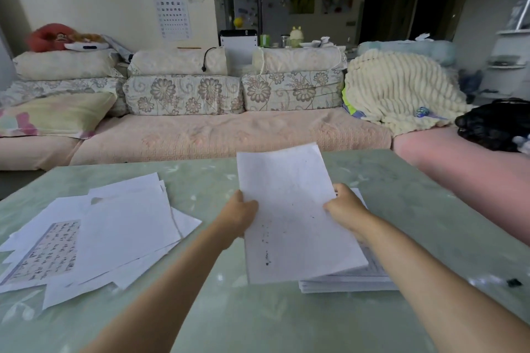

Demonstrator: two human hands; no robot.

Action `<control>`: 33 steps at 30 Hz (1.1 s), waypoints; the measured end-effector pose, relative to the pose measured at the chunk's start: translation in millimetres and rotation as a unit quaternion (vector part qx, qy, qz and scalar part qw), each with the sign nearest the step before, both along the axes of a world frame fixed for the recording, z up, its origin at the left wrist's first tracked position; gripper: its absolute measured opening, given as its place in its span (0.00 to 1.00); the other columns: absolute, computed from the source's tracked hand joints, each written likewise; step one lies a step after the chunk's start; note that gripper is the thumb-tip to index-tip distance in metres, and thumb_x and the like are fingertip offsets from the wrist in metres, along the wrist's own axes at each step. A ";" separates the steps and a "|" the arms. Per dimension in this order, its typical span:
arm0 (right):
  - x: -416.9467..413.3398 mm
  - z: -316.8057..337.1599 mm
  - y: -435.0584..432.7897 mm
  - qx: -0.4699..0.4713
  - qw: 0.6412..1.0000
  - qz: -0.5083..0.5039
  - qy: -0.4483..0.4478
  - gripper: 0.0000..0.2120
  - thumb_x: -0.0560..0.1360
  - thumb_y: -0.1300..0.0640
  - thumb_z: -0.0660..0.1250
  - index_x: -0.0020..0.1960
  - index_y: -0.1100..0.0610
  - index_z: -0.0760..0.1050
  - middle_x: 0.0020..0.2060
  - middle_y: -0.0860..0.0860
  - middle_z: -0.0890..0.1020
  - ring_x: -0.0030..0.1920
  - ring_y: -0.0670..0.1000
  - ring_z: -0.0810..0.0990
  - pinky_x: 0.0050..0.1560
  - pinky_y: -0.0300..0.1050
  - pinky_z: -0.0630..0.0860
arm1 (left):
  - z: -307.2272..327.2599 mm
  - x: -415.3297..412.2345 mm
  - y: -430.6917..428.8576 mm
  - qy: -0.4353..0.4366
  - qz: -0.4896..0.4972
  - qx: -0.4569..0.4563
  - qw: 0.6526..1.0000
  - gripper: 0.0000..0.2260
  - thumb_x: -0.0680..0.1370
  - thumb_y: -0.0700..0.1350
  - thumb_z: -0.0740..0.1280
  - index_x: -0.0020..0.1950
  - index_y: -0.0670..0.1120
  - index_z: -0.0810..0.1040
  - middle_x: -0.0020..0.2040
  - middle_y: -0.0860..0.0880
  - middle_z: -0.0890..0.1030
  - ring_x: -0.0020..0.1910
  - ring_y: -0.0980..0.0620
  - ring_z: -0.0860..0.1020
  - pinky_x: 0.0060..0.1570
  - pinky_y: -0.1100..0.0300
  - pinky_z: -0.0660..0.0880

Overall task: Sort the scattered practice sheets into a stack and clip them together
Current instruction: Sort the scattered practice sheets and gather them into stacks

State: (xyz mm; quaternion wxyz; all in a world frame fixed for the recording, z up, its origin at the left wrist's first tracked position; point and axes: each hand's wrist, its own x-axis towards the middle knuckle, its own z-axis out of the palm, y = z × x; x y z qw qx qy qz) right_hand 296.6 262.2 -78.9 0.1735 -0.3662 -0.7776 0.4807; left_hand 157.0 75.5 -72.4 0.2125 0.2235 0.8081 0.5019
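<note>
I hold one white practice sheet (292,209) up off the table, blank side toward me with faint ink bleeding through. My left hand (239,215) grips its left edge and my right hand (345,208) grips its right edge. Below it, at centre right, lies a neat stack of sheets (350,284), partly hidden by the held sheet. Several loose sheets (114,226) lie scattered and overlapping at the left, one showing a printed calligraphy grid (47,252). A small black clip (514,282) rests near the table's right edge.
The pale green glass table (258,318) fills the foreground. Behind it runs a pink sofa (229,135) with floral cushions, a cream blanket (401,92) and a black bag (496,123) at the right.
</note>
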 end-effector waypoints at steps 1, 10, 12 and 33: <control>8.0 -4.5 10.0 0.001 1.000 -0.010 -0.004 0.14 0.73 0.66 0.60 0.55 0.54 0.73 0.47 0.53 0.80 0.44 0.55 0.80 0.37 0.43 0.73 | -4.7 7.4 14.4 -0.003 -0.012 -0.018 1.000 0.08 0.79 0.40 0.58 0.57 0.44 0.67 0.48 0.45 0.75 0.40 0.48 0.77 0.26 0.60 0.74; 51.1 -45.1 78.4 0.112 0.976 -0.056 -0.180 0.05 0.69 0.60 0.60 0.44 0.59 0.70 0.53 0.60 0.79 0.43 0.56 0.74 0.35 0.41 0.67 | -53.8 26.6 93.9 0.080 -0.066 -0.210 0.972 0.19 0.71 0.45 0.61 0.58 0.36 0.75 0.57 0.37 0.79 0.54 0.39 0.80 0.50 0.53 0.79; 56.7 -46.5 80.6 0.130 0.962 -0.061 -0.233 0.10 0.72 0.58 0.62 0.37 0.55 0.61 0.53 0.60 0.76 0.44 0.57 0.72 0.37 0.42 0.66 | -60.3 25.0 96.1 0.097 -0.051 -0.246 0.963 0.20 0.72 0.46 0.63 0.60 0.38 0.74 0.60 0.38 0.76 0.57 0.40 0.78 0.56 0.54 0.77; -41.0 -18.9 -52.8 0.215 0.957 0.172 -0.087 0.19 0.79 0.53 0.64 0.69 0.51 0.73 0.64 0.50 0.73 0.62 0.50 0.75 0.64 0.41 0.68 | -42.6 -32.6 -19.1 0.213 0.009 -0.152 0.965 0.24 0.78 0.51 0.66 0.71 0.46 0.67 0.64 0.46 0.74 0.60 0.47 0.75 0.60 0.55 0.73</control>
